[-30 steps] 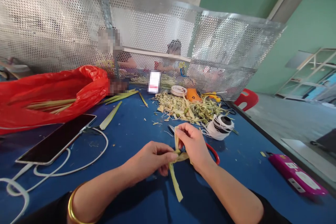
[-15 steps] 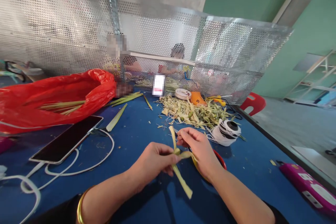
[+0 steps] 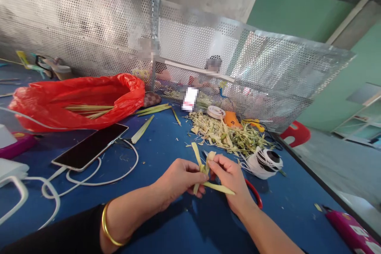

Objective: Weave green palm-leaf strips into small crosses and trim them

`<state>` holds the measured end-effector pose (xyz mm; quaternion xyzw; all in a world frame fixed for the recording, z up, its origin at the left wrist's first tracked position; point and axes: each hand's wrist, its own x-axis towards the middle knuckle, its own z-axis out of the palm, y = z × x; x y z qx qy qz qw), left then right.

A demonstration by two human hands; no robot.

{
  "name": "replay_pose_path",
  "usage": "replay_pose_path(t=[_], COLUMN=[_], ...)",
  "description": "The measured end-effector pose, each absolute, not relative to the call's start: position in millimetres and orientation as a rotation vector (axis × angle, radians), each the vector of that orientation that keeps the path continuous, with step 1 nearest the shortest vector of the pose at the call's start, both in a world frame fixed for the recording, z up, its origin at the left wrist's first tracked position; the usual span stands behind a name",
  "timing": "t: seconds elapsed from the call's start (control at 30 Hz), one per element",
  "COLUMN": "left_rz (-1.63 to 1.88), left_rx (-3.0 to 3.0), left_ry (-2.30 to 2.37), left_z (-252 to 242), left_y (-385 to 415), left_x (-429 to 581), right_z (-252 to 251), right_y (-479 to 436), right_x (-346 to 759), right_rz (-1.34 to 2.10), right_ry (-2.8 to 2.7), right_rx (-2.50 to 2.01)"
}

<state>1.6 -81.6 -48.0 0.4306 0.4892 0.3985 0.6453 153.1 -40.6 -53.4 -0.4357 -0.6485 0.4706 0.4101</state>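
Over the blue table, my left hand (image 3: 185, 177) pinches pale green leaf strips (image 3: 218, 187) where they cross and fold over each other. My right hand (image 3: 228, 178) is closed on a folded strip end, its thumb and forefinger close to my left fingertips. One strip end points up and away from the crossing, and another runs toward the right palm. Partly hidden behind the right wrist are scissors with a red handle (image 3: 255, 193). Just beyond the hands lies a heap of leaf scraps (image 3: 222, 133).
Right of the heap stands a spool of white string (image 3: 264, 163). A red plastic bag (image 3: 80, 101) with long leaf strips lies at left, near a tablet-like phone (image 3: 92, 147) with a white cable (image 3: 135, 162). A purple device (image 3: 351, 224) sits near the right edge. Perforated metal panels (image 3: 190, 39) stand behind.
The view has shifted, so the table's things appear further right. My right hand has drawn in and holds a strip end folded up; the strip that pointed down toward me now points right.
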Motion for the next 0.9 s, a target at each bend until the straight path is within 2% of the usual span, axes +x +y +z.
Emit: replay_pose_path(t=[0.27,0.4,0.5,0.7,0.9], left_rz=[1.205,1.112,1.120,1.371,1.313], left_rx=[0.690,0.806,0.821,0.776,0.804], left_ry=[1.285,1.232,1.206,1.219,1.109], left_z=[-43,-48,-50,-46,-45], left_y=[-73,-74,-75,-75,-81], left_x=[-7,-4,-2,-1,7], right_z=[-42,-40,-45,-52,-54], right_y=[-48,-52,-50,-60,-72], right_x=[154,154,153,140,131], right_rz=[1.420,1.288,1.234,1.720,1.631], right_ry=[-1.652,-1.737,-1.585,-1.407,-1.466], right_rx=[-0.988,-0.973,-1.061,-1.211,-1.196])
